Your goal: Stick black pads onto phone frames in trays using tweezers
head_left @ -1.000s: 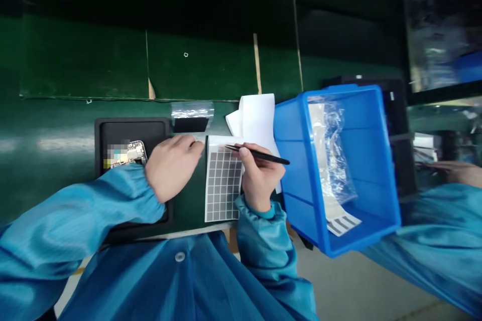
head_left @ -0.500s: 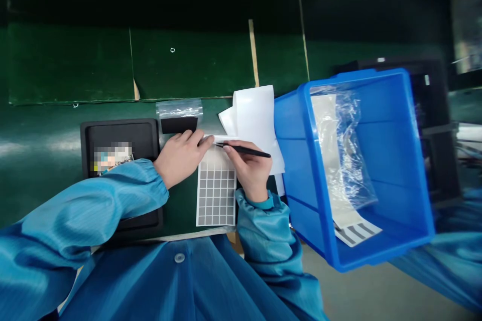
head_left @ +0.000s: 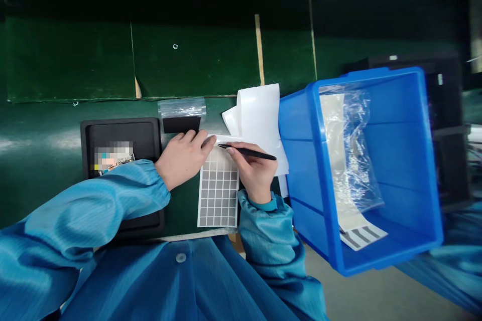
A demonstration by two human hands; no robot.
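Note:
A sheet of small grey square stickers point(head_left: 218, 195) lies on the green table in front of me, its far end bent up into a white strip. My left hand point(head_left: 184, 158) is closed at that far end, thumb and fingers on the bent edge. Held in a pen-like grip by my right hand point(head_left: 258, 175) are black tweezers point(head_left: 254, 153). Their tips point left and rest at the sheet's top rows, close to my left thumb. Whether a sticker sits between the tips is too small to tell.
Left of the sheet, a black tray point(head_left: 120, 128) holds a partly blurred item. A clear bag with a black piece point(head_left: 181, 124) lies beyond my left hand. White papers point(head_left: 259, 110) lean by a blue bin point(head_left: 301, 170) containing plastic wrap point(head_left: 357, 160) and strips.
The view has shifted slightly, so the bin appears farther right. Both hands keep nearly the same pose, with the tweezer tips still by the left thumb.

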